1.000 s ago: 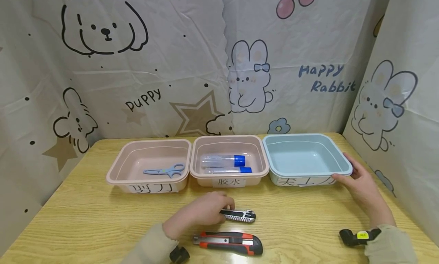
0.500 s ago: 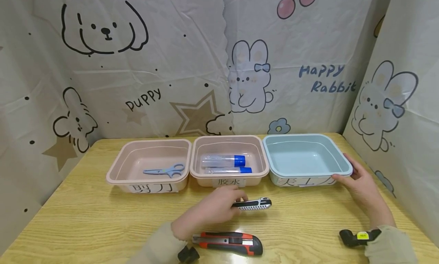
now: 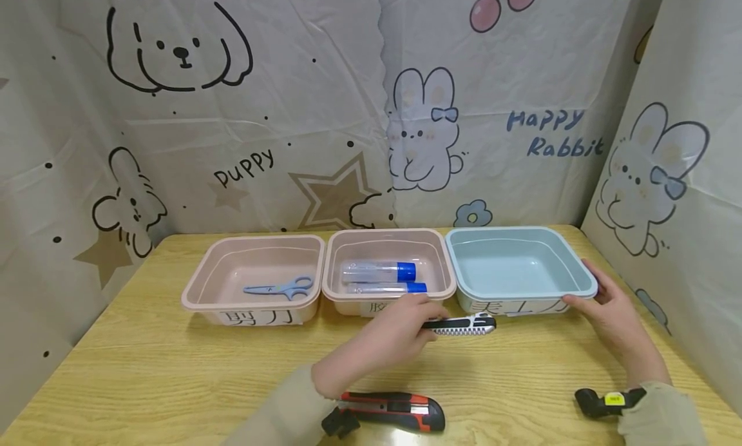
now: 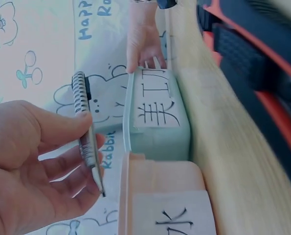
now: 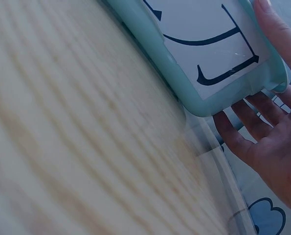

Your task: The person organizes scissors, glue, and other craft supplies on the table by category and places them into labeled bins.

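Observation:
My left hand (image 3: 400,330) pinches a black-and-white utility knife (image 3: 464,325) between thumb and fingers, above the table in front of the middle bin. In the left wrist view the knife (image 4: 89,132) is seen edge-on, its ridged side up. My right hand (image 3: 611,317) holds the right front corner of a light blue bin (image 3: 516,294), thumb at the front and fingers along the side. The right wrist view shows those fingers (image 5: 255,125) against the bin's end wall. A larger red-and-black utility knife (image 3: 406,412) lies on the table, its left end hidden behind my left wrist.
Left of the blue bin stands a pink bin (image 3: 449,285) with two blue-capped glue tubes (image 3: 379,272). Further left, another pink bin (image 3: 197,285) contains blue scissors (image 3: 281,288). White labels mark the bin fronts. A printed curtain (image 3: 261,124) closes off the table's (image 3: 145,381) back and sides.
My left hand has lifted the black-and-white utility knife off the table and carried it right and away from me. My right hand stays on the blue bin's corner.

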{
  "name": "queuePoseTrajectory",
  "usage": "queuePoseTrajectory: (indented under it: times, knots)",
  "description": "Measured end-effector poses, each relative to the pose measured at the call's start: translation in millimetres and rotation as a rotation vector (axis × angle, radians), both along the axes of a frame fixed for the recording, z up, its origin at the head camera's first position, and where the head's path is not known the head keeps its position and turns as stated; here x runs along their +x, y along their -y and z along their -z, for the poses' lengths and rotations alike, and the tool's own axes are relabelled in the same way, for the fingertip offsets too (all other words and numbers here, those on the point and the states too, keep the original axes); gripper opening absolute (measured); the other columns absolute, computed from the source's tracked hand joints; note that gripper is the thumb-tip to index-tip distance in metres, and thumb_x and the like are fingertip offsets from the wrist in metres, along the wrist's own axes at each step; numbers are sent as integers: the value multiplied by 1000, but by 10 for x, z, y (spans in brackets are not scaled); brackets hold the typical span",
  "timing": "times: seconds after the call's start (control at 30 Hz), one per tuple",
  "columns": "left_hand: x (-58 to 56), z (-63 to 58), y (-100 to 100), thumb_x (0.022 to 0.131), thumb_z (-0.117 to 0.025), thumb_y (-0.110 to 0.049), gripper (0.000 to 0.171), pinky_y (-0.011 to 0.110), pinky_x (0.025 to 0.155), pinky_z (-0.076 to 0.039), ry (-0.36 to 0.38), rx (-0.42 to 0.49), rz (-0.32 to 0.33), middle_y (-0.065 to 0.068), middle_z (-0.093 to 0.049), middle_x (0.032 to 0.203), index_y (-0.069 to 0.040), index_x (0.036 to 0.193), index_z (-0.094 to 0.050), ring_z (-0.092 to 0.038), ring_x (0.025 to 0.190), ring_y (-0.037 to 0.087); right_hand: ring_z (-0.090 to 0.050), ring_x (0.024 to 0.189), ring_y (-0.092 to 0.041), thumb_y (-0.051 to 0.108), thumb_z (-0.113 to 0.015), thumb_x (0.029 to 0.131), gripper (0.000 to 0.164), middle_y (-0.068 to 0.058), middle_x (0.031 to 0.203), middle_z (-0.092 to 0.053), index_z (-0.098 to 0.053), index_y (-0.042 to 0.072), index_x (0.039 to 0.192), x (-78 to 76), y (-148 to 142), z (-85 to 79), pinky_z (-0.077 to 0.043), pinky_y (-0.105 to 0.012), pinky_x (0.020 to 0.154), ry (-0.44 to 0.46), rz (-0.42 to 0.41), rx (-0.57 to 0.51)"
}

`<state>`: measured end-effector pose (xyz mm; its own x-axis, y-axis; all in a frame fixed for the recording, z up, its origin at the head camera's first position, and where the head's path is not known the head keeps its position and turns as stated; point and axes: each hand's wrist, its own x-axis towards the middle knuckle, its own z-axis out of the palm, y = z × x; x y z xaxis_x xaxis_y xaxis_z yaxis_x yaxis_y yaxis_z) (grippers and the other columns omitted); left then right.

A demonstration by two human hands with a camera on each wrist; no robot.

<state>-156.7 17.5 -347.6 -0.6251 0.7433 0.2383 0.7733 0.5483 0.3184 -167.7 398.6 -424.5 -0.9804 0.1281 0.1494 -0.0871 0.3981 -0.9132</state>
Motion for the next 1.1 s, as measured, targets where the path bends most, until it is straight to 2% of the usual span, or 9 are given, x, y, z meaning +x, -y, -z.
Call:
queuePoseTrajectory:
  times: [0.2,0.4,0.53,0.67,0.83,1.1]
  knots:
    - [-54,-62,-158,84,-64,-14,26,20,80,-43,-21,40,-55,-5,-64,99,-16,110,-65,-56,90,9,-30,123,3,16,-62,86,79,1,152,-13,-12,24,147,13,7,-4,-35,0,80,15,13,78]
    - [-110,-111,-313,84,-64,-15,28,21,85,-44,-35,21,-98,-3,-65,104,-14,112,-65,-58,95,11,-30,125,-2,21,-63,86,80,-7,152,-11,-10,26,147,18,34,-10,-36,-1,83,50,42,116]
    - [-159,-152,-416,83,-65,-15,29,20,84,-45,-9,40,-124,-2,-66,105,-14,111,-65,-59,95,11,-29,125,-1,21,-63,86,80,-2,152,-12,-11,28,146,13,20,4,-35,-1,82,45,46,107]
    - [-222,-141,-492,82,-67,-15,29,19,81,-46,-7,49,-148,-1,-66,102,-14,110,-66,-59,92,10,-28,126,-2,22,-63,86,80,-1,152,-12,-11,28,146,6,9,14,-35,-1,83,45,48,115]
    - [-314,-87,-540,81,-68,-16,29,14,75,-47,59,82,-171,-2,-66,105,-16,111,-66,-60,92,6,-30,125,-2,24,-63,85,80,-4,152,-13,-11,29,146,-3,14,14,-35,-1,83,55,54,126]
    - [-461,-37,-610,80,-68,-19,29,10,72,-46,181,158,-196,-4,-67,107,-15,110,-67,-59,94,1,-32,120,4,18,-64,85,79,2,151,-17,-14,26,146,-13,2,11,-35,0,81,17,39,87]
